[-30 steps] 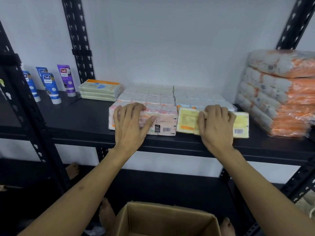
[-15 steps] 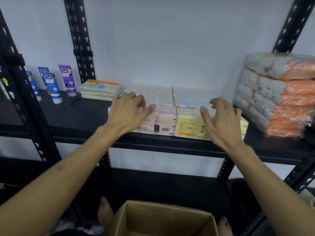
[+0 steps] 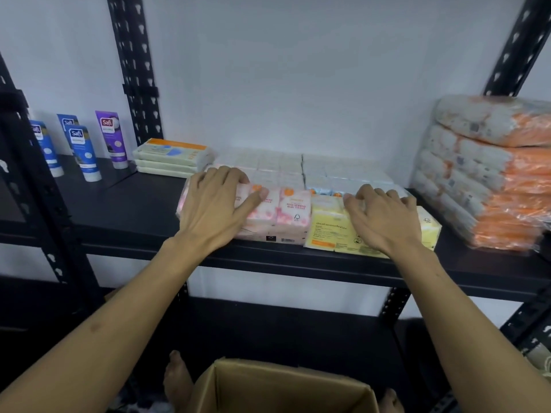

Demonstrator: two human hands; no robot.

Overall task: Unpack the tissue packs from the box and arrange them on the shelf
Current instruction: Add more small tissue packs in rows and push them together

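**Shelf stock count**

Four Safi tubes: three blue (image 3: 85,153), one purple (image 3: 111,138). One pink tissue pack (image 3: 283,216), one yellow tissue pack (image 3: 334,231). Three stacked cream packs (image 3: 171,158). One cardboard box (image 3: 283,386). Two hands: left hand (image 3: 214,207), right hand (image 3: 384,219).

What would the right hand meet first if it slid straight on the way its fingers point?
The right hand lies on the yellow pack, fingers pointing toward the wall. Going on, it would probably meet the blue packs just behind first; depth is hard to judge.
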